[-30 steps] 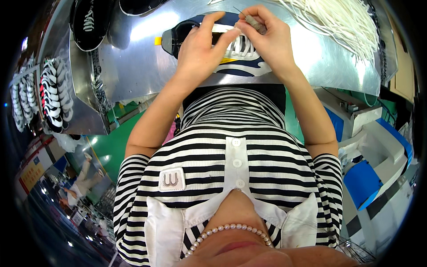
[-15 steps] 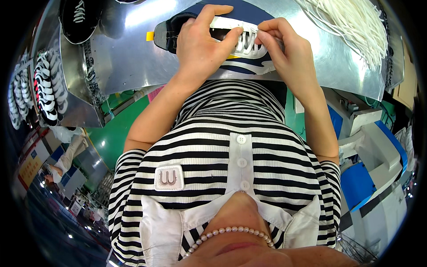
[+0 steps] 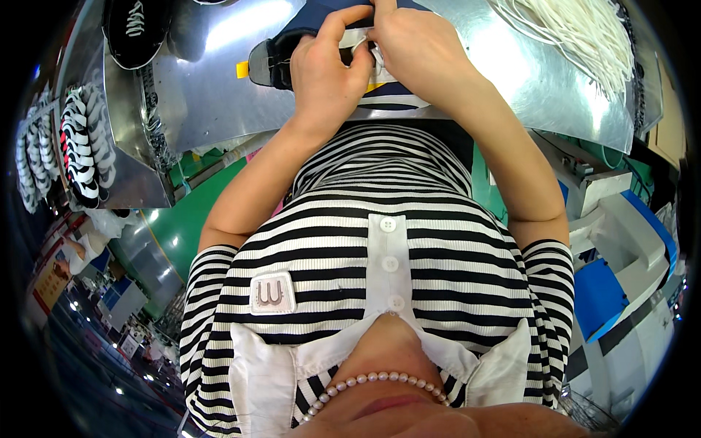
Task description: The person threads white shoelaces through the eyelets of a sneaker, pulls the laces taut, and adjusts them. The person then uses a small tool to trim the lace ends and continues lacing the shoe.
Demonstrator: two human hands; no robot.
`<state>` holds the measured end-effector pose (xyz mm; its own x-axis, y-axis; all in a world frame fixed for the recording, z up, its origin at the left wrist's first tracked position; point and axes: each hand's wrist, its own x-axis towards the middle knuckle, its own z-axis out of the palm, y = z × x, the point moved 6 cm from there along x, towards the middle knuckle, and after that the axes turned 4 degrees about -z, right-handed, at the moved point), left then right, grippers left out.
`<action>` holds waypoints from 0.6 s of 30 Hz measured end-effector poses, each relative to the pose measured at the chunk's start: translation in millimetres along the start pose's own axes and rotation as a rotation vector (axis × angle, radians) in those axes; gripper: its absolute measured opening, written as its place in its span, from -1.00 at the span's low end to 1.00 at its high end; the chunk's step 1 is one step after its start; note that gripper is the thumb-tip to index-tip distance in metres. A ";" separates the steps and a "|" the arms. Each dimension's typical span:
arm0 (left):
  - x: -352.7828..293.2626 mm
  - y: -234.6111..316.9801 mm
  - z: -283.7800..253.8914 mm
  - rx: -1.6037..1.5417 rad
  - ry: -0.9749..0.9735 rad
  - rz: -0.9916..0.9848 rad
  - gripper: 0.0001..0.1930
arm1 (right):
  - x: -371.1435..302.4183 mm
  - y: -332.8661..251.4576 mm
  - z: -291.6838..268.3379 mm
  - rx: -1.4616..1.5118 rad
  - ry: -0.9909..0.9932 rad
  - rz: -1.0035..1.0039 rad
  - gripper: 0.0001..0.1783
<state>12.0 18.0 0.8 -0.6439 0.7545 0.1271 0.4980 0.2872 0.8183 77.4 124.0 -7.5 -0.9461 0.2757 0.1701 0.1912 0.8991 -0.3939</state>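
A navy shoe upper (image 3: 272,61) with a grey heel, white trim and a yellow tab lies sideways on the metal worktop, heel to the left. My left hand (image 3: 326,82) curls over its opening, thumb and index finger closed at the white eyelet strip. My right hand (image 3: 422,57) covers the toe side. Its fingertips are pinched at the white shoelace (image 3: 376,55), close to my left thumb. Most of the lacing and the toe are hidden beneath my right hand.
A bundle of loose white laces (image 3: 577,47) lies at the worktop's (image 3: 219,109) right. A black laced shoe (image 3: 135,31) is at the far left, above a rack of black-and-white footwear pieces (image 3: 79,142). A machine with a blue panel (image 3: 600,299) stands at the right; another person (image 3: 80,252) is far left.
My right hand has moved left and away from me over the shoe upper, from the toe-end eyelets to beside my left thumb. My left hand stays on the upper.
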 end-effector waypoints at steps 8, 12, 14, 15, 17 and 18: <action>2.3 -0.5 6.9 -0.010 -0.107 -0.083 -0.54 | -52.2 13.2 -40.2 0.372 0.082 0.121 -0.76; 7.3 1.1 8.3 0.126 -0.026 0.018 -0.53 | -63.9 1.7 -66.1 0.183 0.078 0.157 -0.80; 7.7 -0.5 5.5 0.013 -0.023 -0.090 -0.54 | -71.3 13.1 -70.2 0.171 0.111 0.207 -0.83; 11.4 1.1 5.9 -0.141 -0.045 -0.224 -0.54 | -69.1 19.3 -70.7 0.233 0.185 0.218 -0.83; 14.8 3.0 14.5 -0.307 -0.109 -0.264 -0.53 | -60.4 36.0 -53.5 0.365 0.329 0.233 -0.83; 16.2 4.7 17.4 -0.313 -0.111 -0.271 -0.52 | -60.6 40.6 -35.9 0.305 0.398 0.247 -0.83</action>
<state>14.0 41.8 -3.1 -0.6519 0.7406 -0.1630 0.1081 0.3035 0.9467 151.9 156.0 -1.4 -0.6995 0.6263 0.3440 0.2545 0.6682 -0.6991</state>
